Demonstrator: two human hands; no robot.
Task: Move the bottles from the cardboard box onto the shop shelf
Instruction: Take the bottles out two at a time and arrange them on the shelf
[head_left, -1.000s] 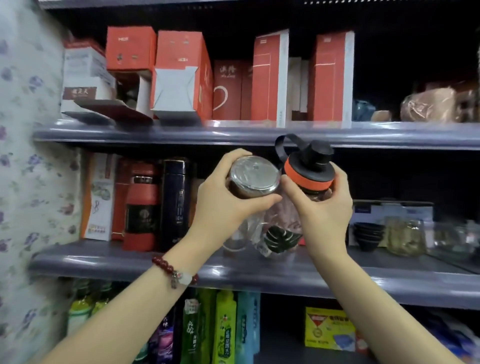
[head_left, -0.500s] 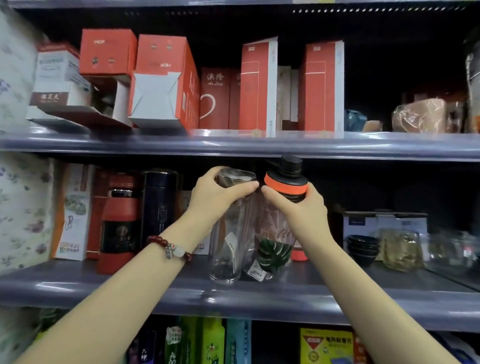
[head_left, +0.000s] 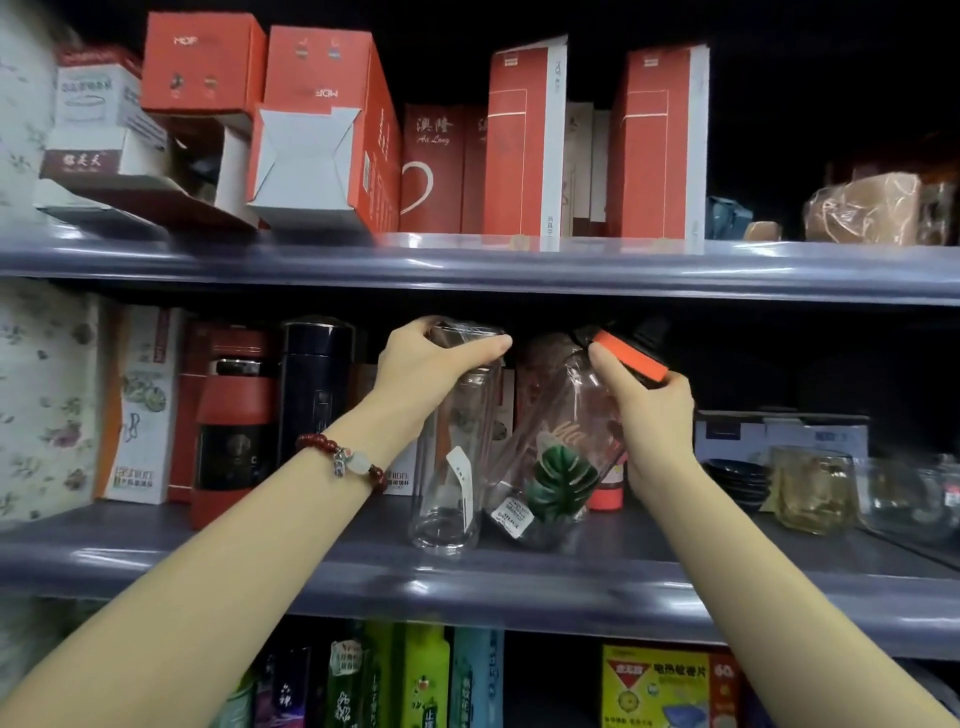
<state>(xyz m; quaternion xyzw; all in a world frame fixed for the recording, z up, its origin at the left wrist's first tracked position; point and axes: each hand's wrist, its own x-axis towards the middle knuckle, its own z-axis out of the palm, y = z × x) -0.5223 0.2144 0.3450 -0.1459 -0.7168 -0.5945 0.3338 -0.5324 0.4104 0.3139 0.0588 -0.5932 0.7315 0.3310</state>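
Left hand gripped the clear bottle upright on the middle shelf; right hand clasped the leaf-printed bottle, tilted, just right of it on that shelf.

I am in a shop: the long grey metal shelf before me carries boxed flasks and glassware, red cardboard cartons line the tier above it, and bright packaged goods crowd the tier below it.
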